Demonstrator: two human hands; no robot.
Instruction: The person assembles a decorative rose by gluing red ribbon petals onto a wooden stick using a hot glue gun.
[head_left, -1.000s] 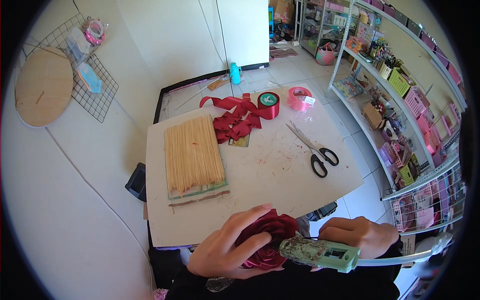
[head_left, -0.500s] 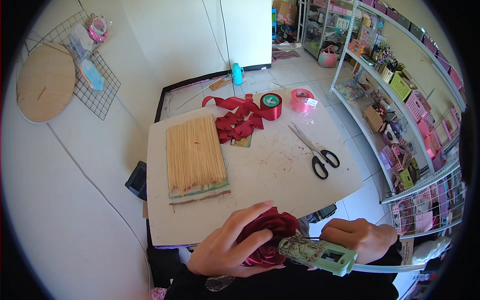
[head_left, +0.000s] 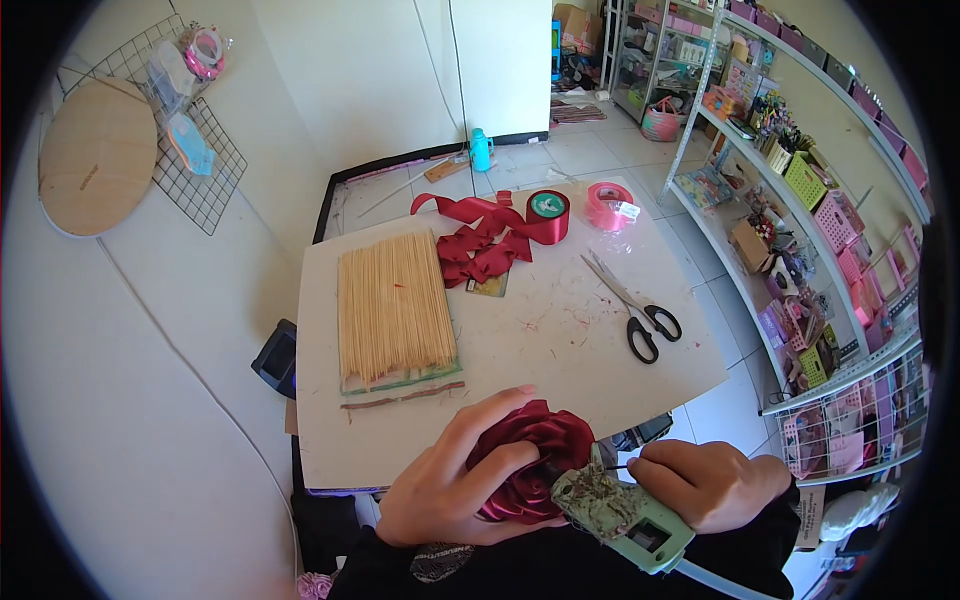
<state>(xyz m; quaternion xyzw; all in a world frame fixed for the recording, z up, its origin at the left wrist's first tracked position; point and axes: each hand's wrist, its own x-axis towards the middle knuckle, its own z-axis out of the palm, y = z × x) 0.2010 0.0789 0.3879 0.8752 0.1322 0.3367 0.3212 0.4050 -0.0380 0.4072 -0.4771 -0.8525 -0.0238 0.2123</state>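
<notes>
A dark red satin ribbon rose (head_left: 535, 445) rests in my left hand (head_left: 445, 480), whose fingers curl around its left side and over its petals. My right hand (head_left: 710, 485) grips a mint-green glue gun (head_left: 640, 535) with brown residue smeared over its front end. That front end is right up against the lower right of the rose; the nozzle tip is hidden. From the back of the gun a pale glue stick (head_left: 715, 578) sticks out. Both hands are just off the near edge of the table, above my dark clothing.
On the white table (head_left: 540, 370) lie a bundle of thin wooden sticks (head_left: 395, 305), red ribbon pieces (head_left: 485, 255), a red ribbon roll (head_left: 548, 215), a pink tape roll (head_left: 608, 205) and black-handled scissors (head_left: 645, 320). Shelves (head_left: 790, 190) with baskets stand at right.
The glue gun has tilted, its back end dropping lower, and my right hand has shifted slightly left. My left hand still holds the rose. The view has shifted a little.
</notes>
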